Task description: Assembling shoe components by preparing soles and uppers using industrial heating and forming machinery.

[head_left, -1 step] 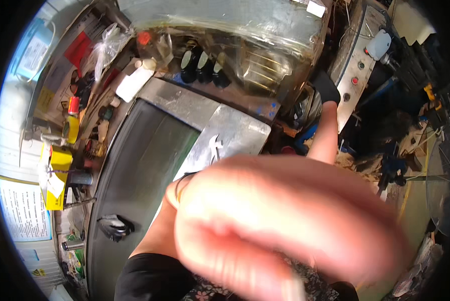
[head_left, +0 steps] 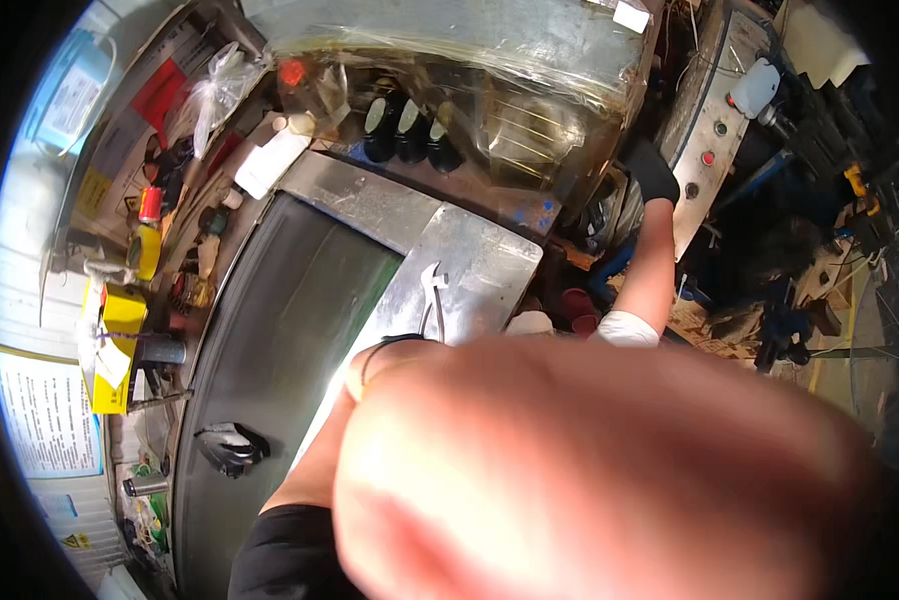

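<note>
A large blurred hand, by its place my right hand [head_left: 589, 450], fills the lower middle close to the camera; its fingers are smeared. My left hand [head_left: 407, 352], with a dark band and a thin bracelet at the wrist, reaches up from a black sleeve. Most of it is hidden behind the blurred hand, fingers included. Just beyond it, metal pliers [head_left: 433, 285] lie on the shiny metal tabletop [head_left: 479, 262], their handles running down toward the left hand. Whether that hand grips them cannot be seen.
At left runs a dark conveyor-like belt [head_left: 279, 330] with a black-and-grey glove [head_left: 231, 448] on it. Across the table, a co-worker's arm [head_left: 649, 260] extends from a black sleeve, its hand in white. Behind stands a control panel [head_left: 714, 150] with buttons; several black bottle-like objects [head_left: 409, 132] stand nearby.
The blurred hand has shifted down and right and looks larger. More of the pliers' handles shows, and the white on the co-worker's hand has come into view.
</note>
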`<action>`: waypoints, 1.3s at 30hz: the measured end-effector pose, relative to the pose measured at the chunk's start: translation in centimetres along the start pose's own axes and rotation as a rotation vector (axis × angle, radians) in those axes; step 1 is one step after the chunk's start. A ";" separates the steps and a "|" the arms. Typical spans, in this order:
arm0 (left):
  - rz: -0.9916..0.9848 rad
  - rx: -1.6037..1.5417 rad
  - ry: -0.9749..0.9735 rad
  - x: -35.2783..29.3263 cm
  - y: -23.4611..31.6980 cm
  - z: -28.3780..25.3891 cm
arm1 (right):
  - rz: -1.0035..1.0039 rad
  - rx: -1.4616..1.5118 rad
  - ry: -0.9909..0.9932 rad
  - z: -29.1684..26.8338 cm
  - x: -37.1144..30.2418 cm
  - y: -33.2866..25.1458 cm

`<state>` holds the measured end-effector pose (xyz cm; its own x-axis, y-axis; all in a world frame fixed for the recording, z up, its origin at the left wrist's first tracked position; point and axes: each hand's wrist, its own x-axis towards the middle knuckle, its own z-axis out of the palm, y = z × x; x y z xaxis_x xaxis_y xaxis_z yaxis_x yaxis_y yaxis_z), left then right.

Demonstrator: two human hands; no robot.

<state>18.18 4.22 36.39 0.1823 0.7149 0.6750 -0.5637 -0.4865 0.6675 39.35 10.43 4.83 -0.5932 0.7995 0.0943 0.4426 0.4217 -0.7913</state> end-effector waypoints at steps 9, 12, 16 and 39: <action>0.335 -0.245 -0.226 0.7 2.9 8.9 | -0.025 -0.125 0.132 -1.1 -2.7 0.3; 0.373 -0.258 -0.260 0.4 3.6 10.4 | 0.015 -0.152 0.154 -1.4 -3.4 0.8; 0.403 -0.271 -0.306 0.6 4.0 12.3 | 0.066 -0.082 0.165 -1.7 -4.2 0.8; -0.960 1.943 1.887 -53.7 10.8 -5.1 | -0.038 0.029 0.003 -0.8 -4.2 8.3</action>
<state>-1.81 -36.86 5.68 -0.9515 -0.1185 0.2840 0.0381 0.8704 0.4909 46.06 10.91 -1.65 -0.6067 0.7848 0.1264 0.4005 0.4391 -0.8042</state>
